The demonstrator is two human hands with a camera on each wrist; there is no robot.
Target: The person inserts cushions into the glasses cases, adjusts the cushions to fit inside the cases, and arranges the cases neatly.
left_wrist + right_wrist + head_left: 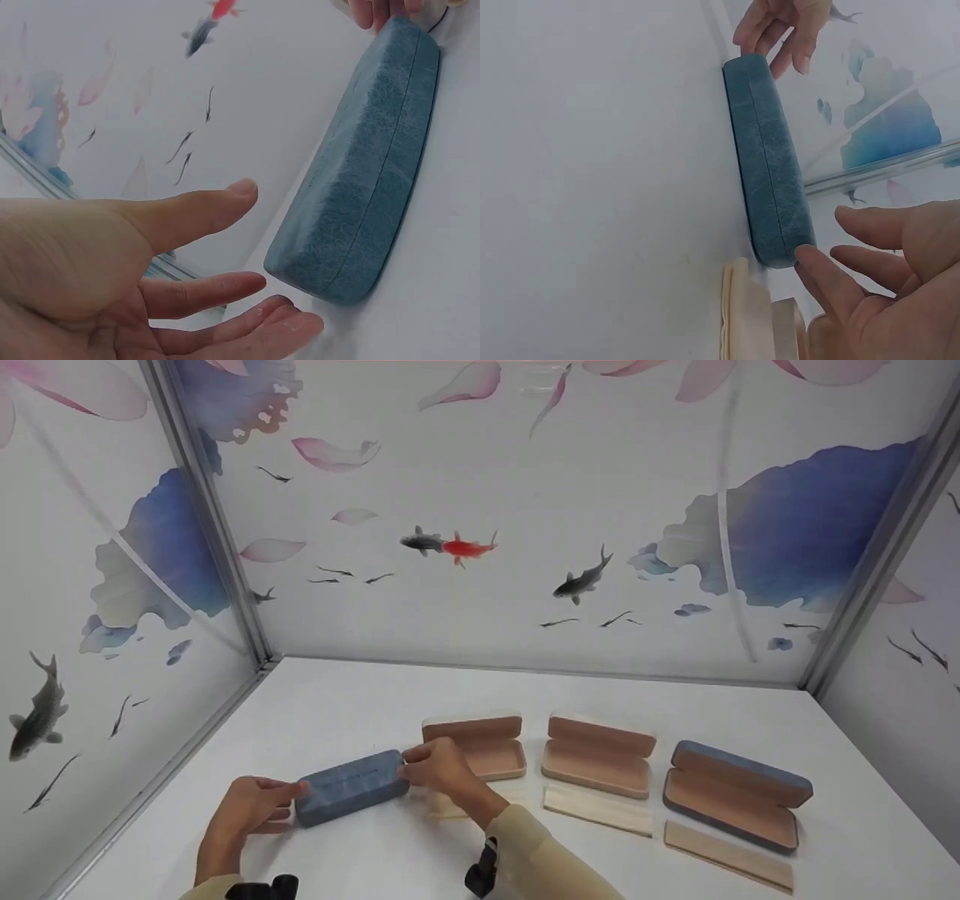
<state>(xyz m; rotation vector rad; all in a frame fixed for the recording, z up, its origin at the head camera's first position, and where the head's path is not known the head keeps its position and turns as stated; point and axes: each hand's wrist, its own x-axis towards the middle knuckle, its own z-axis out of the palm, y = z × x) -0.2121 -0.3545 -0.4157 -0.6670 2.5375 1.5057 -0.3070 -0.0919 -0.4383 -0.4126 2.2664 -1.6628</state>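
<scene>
A closed blue glasses case (352,786) lies on the white table, set at a slant. At its left end is my left hand (251,810), thumb and fingers extended; the left wrist view shows a small gap between the fingertips (244,187) and the case. My right hand (442,769) is at the other end, and in the right wrist view one fingertip (806,255) touches the case's corner while the other fingers stand apart from it. Behind the right hand stands an opened case (495,757) with a tan lining, partly covered by that hand.
Two more opened cases stand to the right, one pale outside (596,765) and one blue (735,810). Folded cloths lie in front: a cream one (596,810), a tan one (727,855), and another cream cloth (746,315) near my right hand. Printed panels (525,622) enclose the table.
</scene>
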